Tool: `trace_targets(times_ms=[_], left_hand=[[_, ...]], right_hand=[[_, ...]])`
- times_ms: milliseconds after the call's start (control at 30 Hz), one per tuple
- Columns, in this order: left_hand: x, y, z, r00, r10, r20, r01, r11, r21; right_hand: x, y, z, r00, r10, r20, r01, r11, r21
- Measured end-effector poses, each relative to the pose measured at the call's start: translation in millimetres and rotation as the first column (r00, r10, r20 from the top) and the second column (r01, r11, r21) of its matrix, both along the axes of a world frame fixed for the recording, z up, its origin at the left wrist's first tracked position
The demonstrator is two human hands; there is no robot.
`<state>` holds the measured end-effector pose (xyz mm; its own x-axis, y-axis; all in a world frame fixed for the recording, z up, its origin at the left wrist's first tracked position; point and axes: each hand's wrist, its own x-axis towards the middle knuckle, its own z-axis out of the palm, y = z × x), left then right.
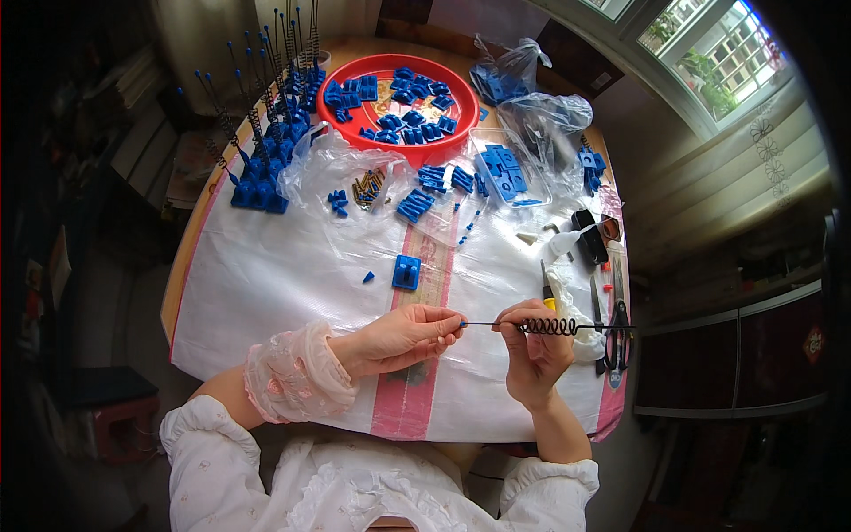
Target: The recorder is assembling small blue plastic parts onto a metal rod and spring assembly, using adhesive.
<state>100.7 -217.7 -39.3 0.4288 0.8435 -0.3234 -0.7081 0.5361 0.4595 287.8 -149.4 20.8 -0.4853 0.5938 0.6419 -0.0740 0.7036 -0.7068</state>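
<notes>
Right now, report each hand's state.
Left hand: closed, pinching a small blue tip at the end of a thin black coiled wire.
Right hand: closed, holding that wire.

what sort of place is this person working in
It looks like a room in a home used for small hand assembly, though I can't be certain. The flower-patterned curtain suggests a home; the red basin of blue plastic parts and the black coiled wire suggest assembly.

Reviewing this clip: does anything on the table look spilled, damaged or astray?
Nothing looks clearly spilled or damaged. The small blue cone-shaped piece lies loose on the shiny white sheet, beside the square blue plastic block, apart from the grouped blue parts; it seems slightly stray.
</notes>
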Motion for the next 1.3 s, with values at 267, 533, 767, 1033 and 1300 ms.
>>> trace_targets(times_ms=[267, 533, 767, 1033, 1300], left_hand=[[-0.1, 0.2, -0.8, 1.000, 0.002, 0.010, -0.002, 1.000, -0.010], [0.4, 0.1, -0.5, 1.000, 0.009, 0.005, -0.009, 1.000, -0.017], [-0.1, 0.1, -1.2, 1.000, -0.001, -0.003, 0.001, 1.000, -0.003], [-0.6, 0.0, -0.7, 1.000, -0.006, -0.007, 0.006, 1.000, 0.008], [-0.2, 0.1, -1.6, 1.000, -0.004, 0.002, 0.004, 1.000, 0.002]], right_hand=[[-0.1, -0.2, 1.1, 1.000, -0.004, -0.002, 0.004, 1.000, 0.007], [-0.9, -0.4, 1.5, 1.000, -0.004, 0.001, 0.004, 1.000, 0.005], [-0.1, -0.5, 1.3, 1.000, -0.011, 0.012, 0.011, 1.000, -0.001], [-1.3, 0.1, 2.9, 1.000, 0.002, 0.028, -0.003, 0.999, 0.043], [-3.7, 0.6, 0.7, 1.000, -0.002, 0.028, 0.000, 0.998, 0.063]])
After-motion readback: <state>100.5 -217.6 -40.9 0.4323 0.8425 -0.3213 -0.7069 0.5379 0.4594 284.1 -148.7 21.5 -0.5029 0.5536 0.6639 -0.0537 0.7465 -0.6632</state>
